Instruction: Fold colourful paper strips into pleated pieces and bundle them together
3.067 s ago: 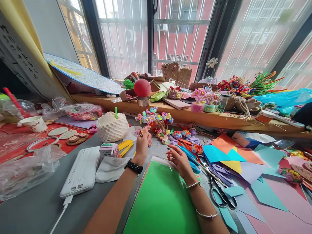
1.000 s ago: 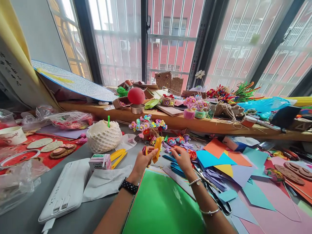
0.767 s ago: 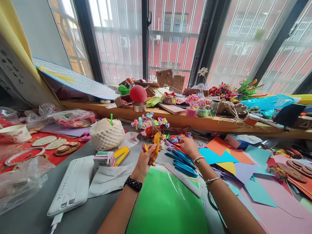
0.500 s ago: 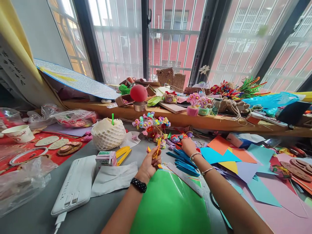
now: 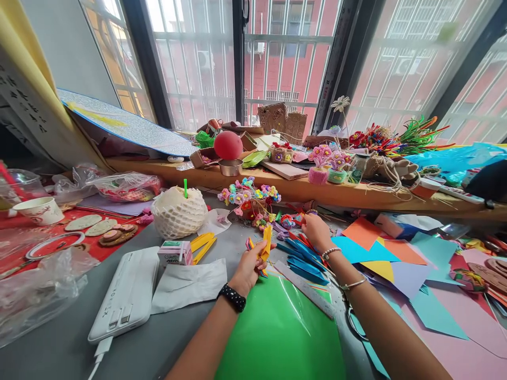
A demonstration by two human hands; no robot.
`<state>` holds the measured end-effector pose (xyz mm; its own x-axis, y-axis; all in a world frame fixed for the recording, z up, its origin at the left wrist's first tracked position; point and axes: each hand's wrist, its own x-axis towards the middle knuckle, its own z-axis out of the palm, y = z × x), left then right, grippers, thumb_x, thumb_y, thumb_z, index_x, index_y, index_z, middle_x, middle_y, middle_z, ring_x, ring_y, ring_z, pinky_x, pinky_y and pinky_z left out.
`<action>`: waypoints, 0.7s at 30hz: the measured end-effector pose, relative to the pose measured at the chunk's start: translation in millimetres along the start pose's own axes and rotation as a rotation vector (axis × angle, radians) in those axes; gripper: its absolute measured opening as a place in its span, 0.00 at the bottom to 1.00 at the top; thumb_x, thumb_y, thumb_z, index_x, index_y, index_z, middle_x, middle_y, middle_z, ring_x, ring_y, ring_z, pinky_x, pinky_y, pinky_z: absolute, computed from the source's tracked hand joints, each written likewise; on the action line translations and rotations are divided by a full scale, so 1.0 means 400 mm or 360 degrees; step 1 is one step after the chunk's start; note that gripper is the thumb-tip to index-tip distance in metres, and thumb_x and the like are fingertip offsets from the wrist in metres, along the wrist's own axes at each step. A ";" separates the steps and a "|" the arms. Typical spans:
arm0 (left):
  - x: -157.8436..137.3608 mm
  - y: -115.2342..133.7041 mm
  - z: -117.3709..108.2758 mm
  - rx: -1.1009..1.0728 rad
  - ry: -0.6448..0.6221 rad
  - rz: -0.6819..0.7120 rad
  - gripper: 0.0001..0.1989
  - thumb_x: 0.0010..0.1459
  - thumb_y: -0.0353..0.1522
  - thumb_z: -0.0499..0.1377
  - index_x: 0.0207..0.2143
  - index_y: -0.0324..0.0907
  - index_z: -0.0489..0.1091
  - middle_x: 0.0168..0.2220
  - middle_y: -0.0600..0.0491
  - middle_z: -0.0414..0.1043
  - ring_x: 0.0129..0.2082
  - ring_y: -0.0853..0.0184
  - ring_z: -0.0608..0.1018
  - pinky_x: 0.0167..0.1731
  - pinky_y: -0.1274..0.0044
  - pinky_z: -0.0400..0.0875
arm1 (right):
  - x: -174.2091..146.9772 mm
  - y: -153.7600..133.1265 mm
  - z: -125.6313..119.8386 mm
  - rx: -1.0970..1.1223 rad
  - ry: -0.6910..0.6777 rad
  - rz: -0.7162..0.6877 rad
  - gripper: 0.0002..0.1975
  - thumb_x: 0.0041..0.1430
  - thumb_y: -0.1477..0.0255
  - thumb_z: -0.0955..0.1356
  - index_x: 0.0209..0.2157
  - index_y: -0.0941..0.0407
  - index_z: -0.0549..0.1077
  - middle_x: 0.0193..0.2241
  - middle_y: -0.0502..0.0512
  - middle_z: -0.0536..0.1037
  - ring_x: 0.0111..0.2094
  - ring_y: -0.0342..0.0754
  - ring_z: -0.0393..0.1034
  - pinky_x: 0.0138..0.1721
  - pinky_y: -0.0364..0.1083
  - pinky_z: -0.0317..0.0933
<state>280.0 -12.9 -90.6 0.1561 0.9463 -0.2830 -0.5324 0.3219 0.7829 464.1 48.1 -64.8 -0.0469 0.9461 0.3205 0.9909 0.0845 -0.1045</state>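
Note:
My left hand [image 5: 249, 264] is closed on folded paper pieces [image 5: 266, 244], a yellow one on top and other colours at their edges. It is held over the near side of the flower bunch, above a glossy green sheet [image 5: 277, 327]. My right hand [image 5: 317, 232] reaches farther out, fingers curled down among folded red and blue strips. Its fingertips are partly hidden, and what they grip cannot be made out. Folded blue paper strips [image 5: 303, 266] lie just below it. A metal ruler [image 5: 307, 290] rests across the top of the green sheet.
Small crocheted flowers [image 5: 249, 198] stand behind my hands. To the left are a coconut [image 5: 180, 211] with a green straw, folded yellow strips [image 5: 203, 244], a small box [image 5: 175, 253], a white tissue [image 5: 190, 285] and a power bank [image 5: 124, 295]. Coloured paper sheets [image 5: 439, 311] and scissors [image 5: 356, 323] lie right.
My right hand has shifted slightly outward, and red strips now show beside it. My left hand keeps its folded paper, the yellow piece more upright. The view has shifted slightly.

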 end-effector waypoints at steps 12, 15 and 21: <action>0.000 -0.014 0.003 0.0219 0.0097 0.0251 0.14 0.37 0.36 0.60 0.22 0.37 0.59 0.08 0.66 0.45 0.09 0.83 0.47 0.10 0.86 0.39 | -0.164 -0.132 -0.020 0.2395 0.0199 0.0190 0.12 0.48 0.64 0.63 0.29 0.59 0.69 0.30 0.56 0.73 0.31 0.47 0.67 0.32 0.45 0.62; -0.009 -0.012 0.009 0.0260 0.0054 0.0264 0.14 0.37 0.36 0.61 0.21 0.38 0.59 0.09 0.66 0.44 0.09 0.83 0.47 0.10 0.85 0.39 | -0.173 -0.155 -0.020 0.2337 0.0232 0.0185 0.10 0.47 0.66 0.64 0.26 0.59 0.70 0.25 0.54 0.72 0.28 0.45 0.66 0.30 0.44 0.61; -0.014 -0.015 0.017 0.0358 0.0099 0.0262 0.14 0.37 0.38 0.61 0.20 0.38 0.59 0.08 0.66 0.45 0.08 0.82 0.48 0.10 0.85 0.41 | -0.181 -0.157 0.010 0.2169 0.0347 0.0136 0.07 0.47 0.70 0.65 0.29 0.58 0.66 0.27 0.52 0.69 0.28 0.43 0.65 0.29 0.42 0.61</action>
<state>288.0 -20.0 -89.8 0.0274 0.9851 -0.1699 -0.3473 0.1688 0.9225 404.8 -24.6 -85.3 0.1527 0.9069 0.3927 0.0792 0.3849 -0.9196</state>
